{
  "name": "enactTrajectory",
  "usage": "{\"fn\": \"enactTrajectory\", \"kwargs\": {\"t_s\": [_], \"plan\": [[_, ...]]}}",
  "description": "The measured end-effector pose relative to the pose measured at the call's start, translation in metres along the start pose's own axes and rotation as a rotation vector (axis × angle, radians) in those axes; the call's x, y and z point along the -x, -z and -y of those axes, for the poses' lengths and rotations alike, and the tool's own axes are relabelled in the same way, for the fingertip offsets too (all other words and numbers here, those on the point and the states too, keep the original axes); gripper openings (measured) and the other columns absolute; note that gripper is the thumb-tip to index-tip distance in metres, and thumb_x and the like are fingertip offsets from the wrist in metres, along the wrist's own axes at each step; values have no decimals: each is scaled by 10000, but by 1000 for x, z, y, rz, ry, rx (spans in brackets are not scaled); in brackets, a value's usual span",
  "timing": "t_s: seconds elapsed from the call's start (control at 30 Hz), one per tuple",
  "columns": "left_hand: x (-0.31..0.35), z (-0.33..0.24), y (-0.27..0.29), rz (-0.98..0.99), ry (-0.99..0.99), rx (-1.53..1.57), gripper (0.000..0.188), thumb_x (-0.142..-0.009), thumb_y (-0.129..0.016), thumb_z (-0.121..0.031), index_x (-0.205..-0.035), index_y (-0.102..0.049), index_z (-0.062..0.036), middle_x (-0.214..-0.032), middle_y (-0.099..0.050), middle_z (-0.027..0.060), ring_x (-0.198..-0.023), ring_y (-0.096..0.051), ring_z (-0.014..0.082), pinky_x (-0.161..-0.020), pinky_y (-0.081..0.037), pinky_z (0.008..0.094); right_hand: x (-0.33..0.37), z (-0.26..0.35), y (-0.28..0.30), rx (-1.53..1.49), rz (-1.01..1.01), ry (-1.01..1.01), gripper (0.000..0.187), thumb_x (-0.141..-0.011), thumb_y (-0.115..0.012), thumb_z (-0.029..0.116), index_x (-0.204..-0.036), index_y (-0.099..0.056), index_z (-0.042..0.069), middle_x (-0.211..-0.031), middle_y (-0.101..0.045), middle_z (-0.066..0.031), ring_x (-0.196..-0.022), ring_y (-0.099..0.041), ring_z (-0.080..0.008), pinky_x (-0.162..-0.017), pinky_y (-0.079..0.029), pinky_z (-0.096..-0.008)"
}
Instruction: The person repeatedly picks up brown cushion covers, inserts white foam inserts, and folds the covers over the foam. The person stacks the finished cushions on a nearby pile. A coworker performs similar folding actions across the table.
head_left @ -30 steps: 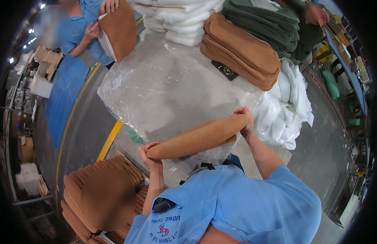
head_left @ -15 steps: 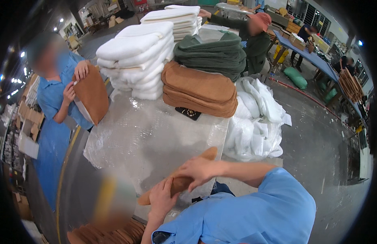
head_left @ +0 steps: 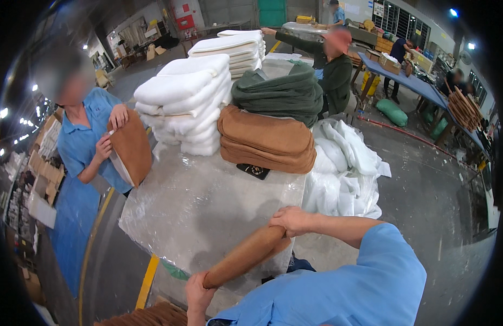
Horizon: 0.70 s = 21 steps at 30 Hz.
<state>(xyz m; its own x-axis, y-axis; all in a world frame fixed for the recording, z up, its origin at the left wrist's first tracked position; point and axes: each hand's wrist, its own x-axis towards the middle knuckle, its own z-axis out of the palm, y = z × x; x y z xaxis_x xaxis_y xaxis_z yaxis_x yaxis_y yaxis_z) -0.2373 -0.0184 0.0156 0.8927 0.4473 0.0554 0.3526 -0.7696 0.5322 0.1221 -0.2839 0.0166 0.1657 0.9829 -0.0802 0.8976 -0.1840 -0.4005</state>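
Note:
Over the near edge of the plastic-covered table (head_left: 181,201), my two hands stretch out a brown fabric cushion cover (head_left: 246,256), folded or rolled lengthwise. Its lower left end is gripped by my left hand (head_left: 199,292). At the upper right end, my right hand (head_left: 289,221) has its fingers wrapped over the edge. The cover slants between them, with a loose flap hanging below. A stack of similar brown covers (head_left: 267,137) lies farther back on the table, with a black patterned object (head_left: 253,171) partly beneath it.
White padded pieces (head_left: 181,103) and dark green covers (head_left: 278,95) are stacked behind. White wadding in clear plastic (head_left: 346,168) stands at right. A co-worker at left holds a brown cover (head_left: 131,146); another in a red cap (head_left: 338,39) reaches over. More brown covers (head_left: 148,315) lie low left.
My hands have moved apart, from the middle of the brown cover to its two ends. The cover now stretches between them. The view has shifted slightly.

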Motion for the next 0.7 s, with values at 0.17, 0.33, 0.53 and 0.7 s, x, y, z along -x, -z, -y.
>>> {"fn": "enactTrajectory", "kwargs": {"t_s": [0.17, 0.33, 0.53, 0.7], "plan": [[41, -3, 13, -114, -151, -31, 640, -636, -973, -294, -1173, -700, -78, -1018, -725, 142, -972, -689, 384, -864, -547, 459, 10, 20, 12, 0, 12, 108, 592, -722, -825, 237, -1274, -616, 198, -1176, -664, -51, -1151, -617, -313, -978, -495, -477], [50, -6, -23, 190, -10, -78, 732, -714, -876, -522, -1271, -657, -102, -1214, -700, 161, -1122, -662, 380, -964, -532, 480, 31, 34, -17, 89, 64, 44, 618, -705, -822, 218, -1283, -610, 163, -1216, -665, -74, -1193, -617, -299, -998, -481, -473], [35, -34, -18, 391, -59, -195, 709, -805, -803, -448, -1368, -568, -86, -1287, -676, 167, -1174, -657, 367, -986, -537, 445, 0, 91, -18, 173, 236, 179, 655, -727, -805, 297, -1311, -594, 89, -1277, -661, -120, -1210, -628, -311, -1005, -474, -451], [-4, -71, -24, 387, -65, -153, 597, -821, -786, -362, -1281, -561, -57, -1210, -679, 162, -1126, -665, 366, -946, -538, 477, -35, 138, -26, 113, 189, 212, 588, -755, -778, 258, -1289, -609, 81, -1209, -684, -118, -1164, -647, -308, -965, -482, -439]]}}
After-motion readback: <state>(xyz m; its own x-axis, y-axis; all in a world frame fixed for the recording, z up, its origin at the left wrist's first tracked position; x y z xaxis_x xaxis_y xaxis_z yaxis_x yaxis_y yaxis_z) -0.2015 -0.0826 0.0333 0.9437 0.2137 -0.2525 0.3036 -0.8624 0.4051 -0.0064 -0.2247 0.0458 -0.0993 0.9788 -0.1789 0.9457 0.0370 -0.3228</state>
